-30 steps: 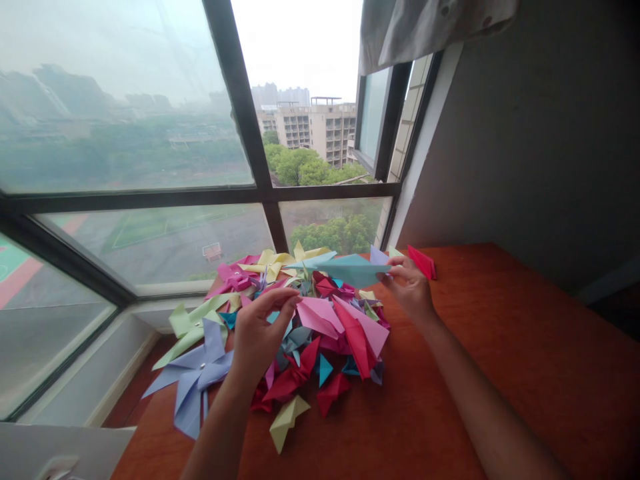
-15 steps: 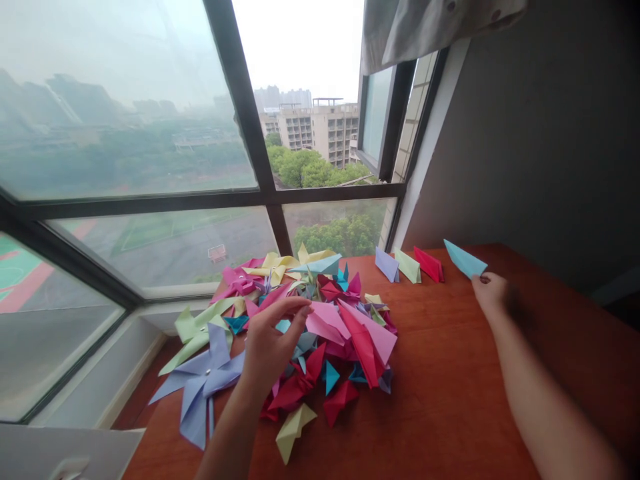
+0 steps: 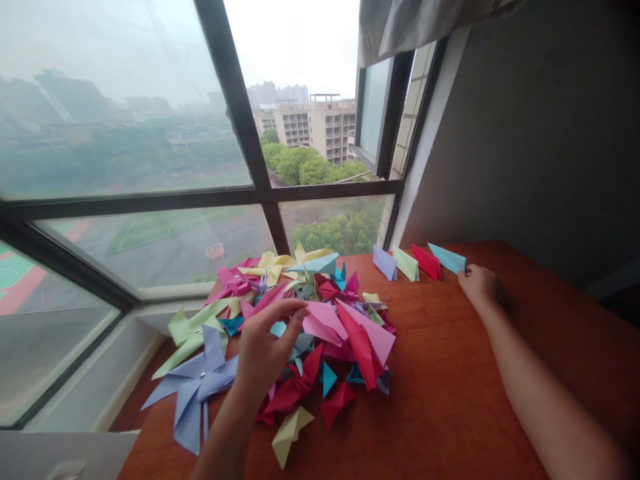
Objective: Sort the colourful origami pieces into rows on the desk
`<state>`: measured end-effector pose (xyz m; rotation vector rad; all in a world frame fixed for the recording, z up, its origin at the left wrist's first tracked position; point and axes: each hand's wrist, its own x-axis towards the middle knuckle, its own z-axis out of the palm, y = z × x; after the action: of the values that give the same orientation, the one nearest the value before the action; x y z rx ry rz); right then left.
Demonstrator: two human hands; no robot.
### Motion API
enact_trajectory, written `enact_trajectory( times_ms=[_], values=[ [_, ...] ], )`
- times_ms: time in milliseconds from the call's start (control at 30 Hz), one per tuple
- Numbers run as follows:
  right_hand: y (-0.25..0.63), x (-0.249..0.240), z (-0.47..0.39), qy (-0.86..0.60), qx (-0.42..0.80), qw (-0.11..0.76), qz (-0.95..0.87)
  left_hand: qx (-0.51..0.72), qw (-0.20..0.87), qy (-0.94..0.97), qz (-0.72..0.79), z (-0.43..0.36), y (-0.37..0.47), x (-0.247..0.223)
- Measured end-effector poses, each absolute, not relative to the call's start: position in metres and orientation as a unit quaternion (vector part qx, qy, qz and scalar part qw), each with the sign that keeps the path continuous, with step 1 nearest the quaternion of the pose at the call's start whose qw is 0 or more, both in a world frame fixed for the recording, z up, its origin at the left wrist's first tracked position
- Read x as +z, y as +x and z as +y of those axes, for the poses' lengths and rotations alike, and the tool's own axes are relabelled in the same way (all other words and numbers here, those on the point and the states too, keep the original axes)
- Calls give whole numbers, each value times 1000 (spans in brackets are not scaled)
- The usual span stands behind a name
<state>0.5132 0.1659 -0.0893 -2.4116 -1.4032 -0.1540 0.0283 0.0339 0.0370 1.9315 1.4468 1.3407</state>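
Observation:
At the far right of the table, my right hand (image 3: 479, 285) pinches the rear end of a light blue paper airplane (image 3: 447, 257). Left of it stand a red paper airplane (image 3: 427, 262), a pale green one (image 3: 405, 264) and a lavender one (image 3: 385, 263) in a row. My left hand (image 3: 267, 343) is over the pile of folded paper, thumb and index fingertips drawn together at the edge of a pink paper airplane (image 3: 325, 321). Whether they grip its corner is hard to see. A red paper airplane (image 3: 357, 343) lies across the pink paper beside it.
The pile on the brown table (image 3: 440, 373) also holds a lavender pinwheel (image 3: 203, 380), a green pinwheel (image 3: 193, 330), yellow pinwheels and many small folded pieces. A yellow folded piece (image 3: 291, 433) lies nearest me. A window frame (image 3: 250, 120) borders the left and back, a grey wall (image 3: 540, 147) the right.
My right hand has moved left with the light blue paper airplane, bringing it close to the red one and lower onto the table. My left hand stays at the pile; the view shifted slightly.

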Motion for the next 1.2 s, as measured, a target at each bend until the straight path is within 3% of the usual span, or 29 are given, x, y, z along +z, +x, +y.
enact_trajectory(
  times_ms=[467, 667, 1033, 1200],
  values=[
    [513, -95, 161, -824, -77, 200, -524, 471, 189, 686, 522, 36, 28, 35],
    [501, -83, 150, -805, -84, 310, -499, 483, 153, 679, 532, 38, 19, 38],
    [384, -30, 121, -611, -54, 454, -646, 395, 86, 740, 538, 44, 14, 30],
    [317, -14, 89, -508, 69, 431, -743, 374, 89, 758, 527, 42, 19, 34]
  ],
)
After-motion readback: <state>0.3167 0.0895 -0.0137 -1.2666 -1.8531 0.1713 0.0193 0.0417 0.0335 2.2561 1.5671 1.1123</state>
